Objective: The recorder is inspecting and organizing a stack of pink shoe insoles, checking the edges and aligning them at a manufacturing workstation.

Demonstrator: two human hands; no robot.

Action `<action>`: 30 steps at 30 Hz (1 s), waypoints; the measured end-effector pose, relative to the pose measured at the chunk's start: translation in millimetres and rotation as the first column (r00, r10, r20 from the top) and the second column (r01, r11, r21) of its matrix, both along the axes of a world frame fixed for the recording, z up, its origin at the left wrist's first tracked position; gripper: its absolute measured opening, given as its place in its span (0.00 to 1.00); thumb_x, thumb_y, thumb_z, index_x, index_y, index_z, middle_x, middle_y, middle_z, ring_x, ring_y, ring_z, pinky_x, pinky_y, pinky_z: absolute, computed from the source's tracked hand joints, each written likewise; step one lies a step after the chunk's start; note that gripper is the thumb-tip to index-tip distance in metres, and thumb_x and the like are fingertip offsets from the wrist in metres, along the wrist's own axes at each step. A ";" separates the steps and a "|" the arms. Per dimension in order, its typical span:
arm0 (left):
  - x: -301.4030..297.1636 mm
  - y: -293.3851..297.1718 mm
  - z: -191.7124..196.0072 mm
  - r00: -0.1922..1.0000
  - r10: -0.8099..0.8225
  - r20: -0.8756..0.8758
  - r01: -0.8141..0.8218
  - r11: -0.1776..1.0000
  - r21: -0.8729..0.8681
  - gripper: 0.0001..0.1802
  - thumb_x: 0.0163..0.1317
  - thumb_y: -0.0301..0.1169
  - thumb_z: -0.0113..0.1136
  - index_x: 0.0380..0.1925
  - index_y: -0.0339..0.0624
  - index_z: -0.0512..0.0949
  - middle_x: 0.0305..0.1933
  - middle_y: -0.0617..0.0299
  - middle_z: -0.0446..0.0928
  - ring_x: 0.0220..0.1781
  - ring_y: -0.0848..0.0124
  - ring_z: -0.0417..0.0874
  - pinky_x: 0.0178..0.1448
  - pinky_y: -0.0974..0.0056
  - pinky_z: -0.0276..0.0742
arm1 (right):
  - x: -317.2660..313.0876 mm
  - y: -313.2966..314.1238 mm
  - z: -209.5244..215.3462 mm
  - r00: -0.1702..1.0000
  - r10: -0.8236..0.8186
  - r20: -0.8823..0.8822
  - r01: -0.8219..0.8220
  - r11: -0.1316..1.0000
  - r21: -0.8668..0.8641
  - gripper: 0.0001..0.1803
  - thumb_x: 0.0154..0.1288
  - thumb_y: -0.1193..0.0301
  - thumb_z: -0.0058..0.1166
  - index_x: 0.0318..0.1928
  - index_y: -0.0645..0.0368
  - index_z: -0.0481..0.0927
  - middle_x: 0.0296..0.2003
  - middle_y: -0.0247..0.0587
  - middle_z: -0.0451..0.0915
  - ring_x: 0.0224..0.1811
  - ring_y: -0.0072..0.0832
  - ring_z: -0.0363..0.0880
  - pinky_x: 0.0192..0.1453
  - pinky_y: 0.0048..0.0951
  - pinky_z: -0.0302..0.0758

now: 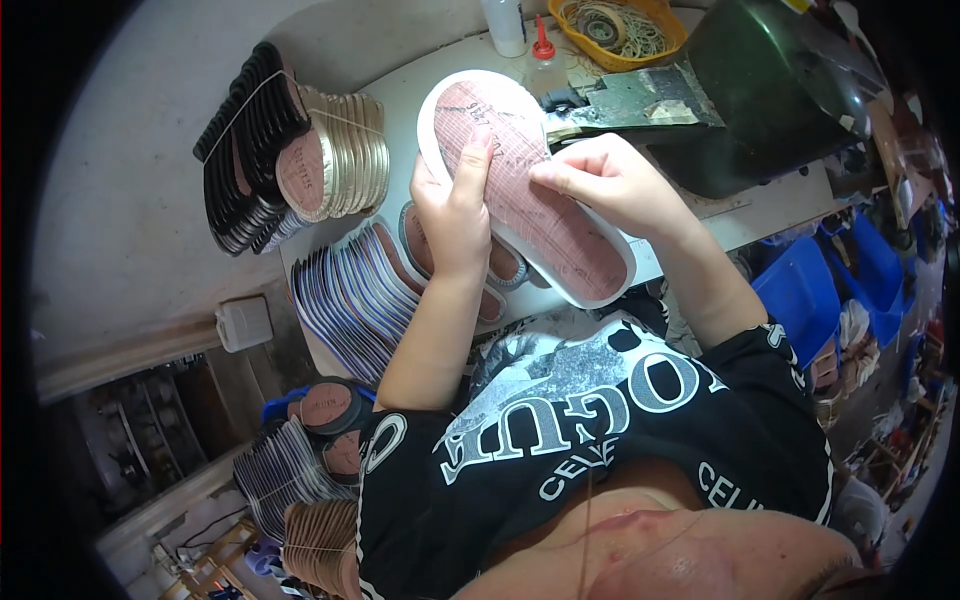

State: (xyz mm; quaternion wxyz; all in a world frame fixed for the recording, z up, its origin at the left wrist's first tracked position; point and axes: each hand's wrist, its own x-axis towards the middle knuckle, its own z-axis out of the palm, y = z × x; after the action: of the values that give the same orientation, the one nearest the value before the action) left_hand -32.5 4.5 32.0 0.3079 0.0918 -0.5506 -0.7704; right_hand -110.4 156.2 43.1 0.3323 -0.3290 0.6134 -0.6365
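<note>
Grey workbench [780, 195] crowded with shoe insoles and supplies

Bundled stacks of insoles [290, 160], black and gold-edged, lie at the bench's left end; a fanned row of blue-edged insoles [345, 295] runs along the near left edge, with two loose insoles [505, 265] beside it. At the far edge stand a white bottle [505, 25], a red-capped squeeze bottle [543, 62] and an orange tray of rubber bands [620, 30]; a dark machine [770, 90] fills the right end.

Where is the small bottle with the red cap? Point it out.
In the head view, the red-capped bottle stands at the table's far edge, between a white bottle on its left and the orange basket of rubber bands on its right.
</note>
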 end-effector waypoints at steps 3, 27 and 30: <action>-18.2 -5.4 -16.6 0.998 0.020 0.065 -0.015 0.997 -0.072 0.16 0.62 0.31 0.60 0.45 0.30 0.74 0.44 0.58 0.76 0.45 0.72 0.77 0.53 0.68 0.72 | -10.3 -1.6 -12.4 0.991 -0.132 -0.023 0.134 0.986 0.102 0.16 0.64 0.63 0.57 0.31 0.67 0.83 0.22 0.28 0.77 0.24 0.09 0.66 0.28 0.18 0.66; -97.3 -50.1 -15.8 0.870 -0.124 0.477 0.114 0.992 0.051 0.21 0.61 0.37 0.61 0.43 0.26 0.76 0.40 0.52 0.80 0.40 0.68 0.82 0.45 0.67 0.77 | 31.1 23.7 -28.6 0.733 -0.032 0.680 0.243 0.945 -0.218 0.17 0.66 0.66 0.50 0.41 0.72 0.77 0.28 0.51 0.83 0.25 0.29 0.84 0.28 0.22 0.81; -108.3 -69.5 -5.6 0.721 0.013 0.693 0.287 0.905 -0.315 0.36 0.59 0.51 0.60 0.49 0.24 0.73 0.50 0.47 0.77 0.56 0.58 0.75 0.64 0.60 0.64 | 29.4 12.5 -25.9 0.737 -0.088 0.670 0.317 0.921 -0.228 0.17 0.67 0.65 0.49 0.40 0.71 0.77 0.28 0.50 0.82 0.26 0.28 0.84 0.29 0.22 0.80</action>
State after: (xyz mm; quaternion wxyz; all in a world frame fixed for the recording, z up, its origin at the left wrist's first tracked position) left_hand -140.8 -65.0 26.4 0.0375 0.2604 -0.7754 -0.5740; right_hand -81.1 168.7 17.2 0.3916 -0.0692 0.3787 -0.8357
